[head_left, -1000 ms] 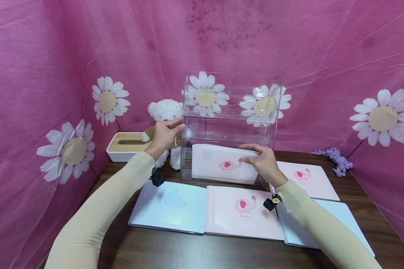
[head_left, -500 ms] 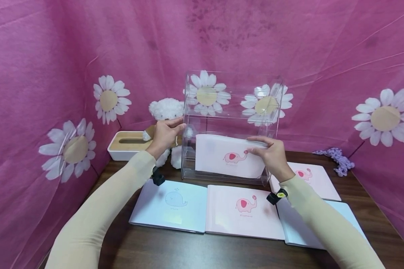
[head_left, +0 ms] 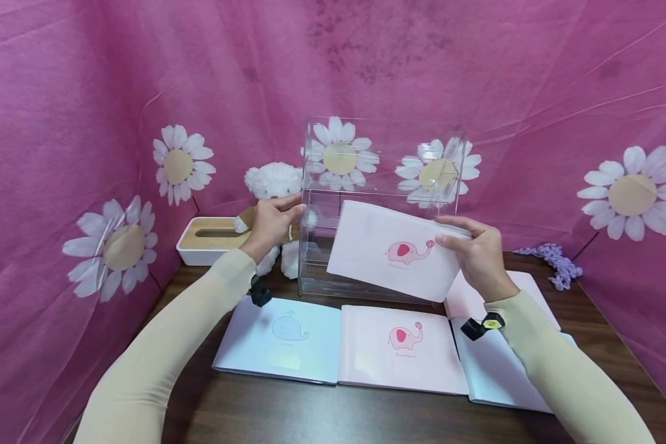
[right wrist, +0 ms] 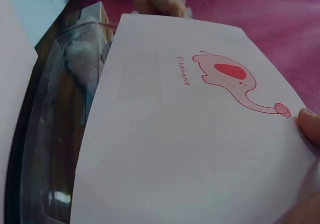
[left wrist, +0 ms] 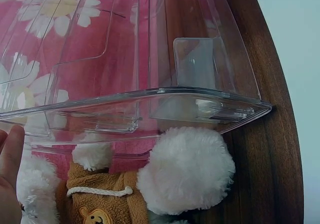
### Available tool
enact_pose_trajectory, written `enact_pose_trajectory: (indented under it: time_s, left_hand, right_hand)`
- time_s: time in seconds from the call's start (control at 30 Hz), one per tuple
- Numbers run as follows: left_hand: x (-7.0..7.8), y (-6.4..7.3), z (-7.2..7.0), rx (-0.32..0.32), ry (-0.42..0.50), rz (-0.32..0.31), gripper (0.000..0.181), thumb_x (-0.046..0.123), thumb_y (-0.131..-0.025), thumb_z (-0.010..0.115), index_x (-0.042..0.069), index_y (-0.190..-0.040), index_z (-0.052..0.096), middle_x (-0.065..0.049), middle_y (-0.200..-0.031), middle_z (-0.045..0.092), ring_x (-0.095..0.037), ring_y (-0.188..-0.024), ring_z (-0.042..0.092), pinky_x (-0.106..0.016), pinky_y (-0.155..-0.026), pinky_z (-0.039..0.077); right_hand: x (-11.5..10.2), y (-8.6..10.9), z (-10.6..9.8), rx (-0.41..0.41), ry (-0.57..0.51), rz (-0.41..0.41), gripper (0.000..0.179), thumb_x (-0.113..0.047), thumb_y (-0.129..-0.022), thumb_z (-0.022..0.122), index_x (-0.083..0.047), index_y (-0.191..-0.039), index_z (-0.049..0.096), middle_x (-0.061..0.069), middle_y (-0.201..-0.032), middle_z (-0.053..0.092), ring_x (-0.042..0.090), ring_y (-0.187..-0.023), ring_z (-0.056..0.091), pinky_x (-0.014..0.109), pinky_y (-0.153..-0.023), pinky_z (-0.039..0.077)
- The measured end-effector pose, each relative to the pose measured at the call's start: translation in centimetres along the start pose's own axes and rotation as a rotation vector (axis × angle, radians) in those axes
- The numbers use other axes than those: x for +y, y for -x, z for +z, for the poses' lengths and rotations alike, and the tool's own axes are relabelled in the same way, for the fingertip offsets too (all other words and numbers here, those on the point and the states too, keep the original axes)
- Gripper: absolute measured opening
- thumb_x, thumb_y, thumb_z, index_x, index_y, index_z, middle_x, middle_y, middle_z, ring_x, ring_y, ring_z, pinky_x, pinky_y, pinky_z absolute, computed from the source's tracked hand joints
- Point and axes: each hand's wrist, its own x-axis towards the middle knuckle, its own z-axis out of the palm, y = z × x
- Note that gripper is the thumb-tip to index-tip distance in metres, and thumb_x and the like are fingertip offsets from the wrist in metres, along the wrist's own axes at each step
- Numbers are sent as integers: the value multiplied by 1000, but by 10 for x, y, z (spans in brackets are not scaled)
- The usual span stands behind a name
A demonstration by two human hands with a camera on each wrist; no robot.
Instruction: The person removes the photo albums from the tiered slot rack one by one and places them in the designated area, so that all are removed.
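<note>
My right hand pinches a pale pink elephant booklet by its upper right edge, thumb on the cover. The booklet hangs tilted in front of the clear plastic rack, its right end lower. In the right wrist view the cover of the elephant booklet fills the middle, with the thumb at the right edge. My left hand holds the left side edge of the rack with thumb and fingers. The left wrist view shows the rack's side close up and a little of that hand at the left.
On the wooden table lie a blue whale booklet, a pink elephant booklet, another pink one and a light blue one. A white plush bear, a tissue box and purple knitted flowers stand behind.
The right hand has lifted the elephant booklet out of the rack's lower tier and moved it right and toward me, tilting it. The left hand stays on the rack.
</note>
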Motion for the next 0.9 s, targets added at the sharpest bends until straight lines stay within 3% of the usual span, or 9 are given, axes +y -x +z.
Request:
enact_pose_trajectory:
  time_s: [0.27, 0.53, 0.9]
  left_hand:
    - [0, 0, 0, -1, 10, -2, 38, 17, -90, 78, 13, -128, 70, -10, -131, 70, -18, -117, 69, -18, -86, 60]
    - [1, 1, -1, -10, 3, -5, 39, 18, -91, 78, 14, -128, 70, -9, -132, 69, -18, -118, 69, -20, -86, 61]
    - [-1, 0, -2, -28, 17, -4, 38, 16, -92, 76, 13, -130, 69, -9, -133, 68, -19, -120, 68, -29, -94, 60]
  right_hand:
    - [-2, 21, -4, -28, -34, 143, 30, 9, -88, 71, -5, -115, 76, 0, -104, 76, 12, -87, 76, 29, -76, 65]
    - [2, 60, -6, -121, -20, 314, 34, 8, -92, 66, -10, -119, 75, -4, -111, 74, 13, -94, 75, 32, -79, 65]
    - [14, 112, -9, -237, -23, 472, 39, 6, -94, 59, -21, -116, 76, -6, -109, 78, 17, -93, 77, 39, -80, 65]
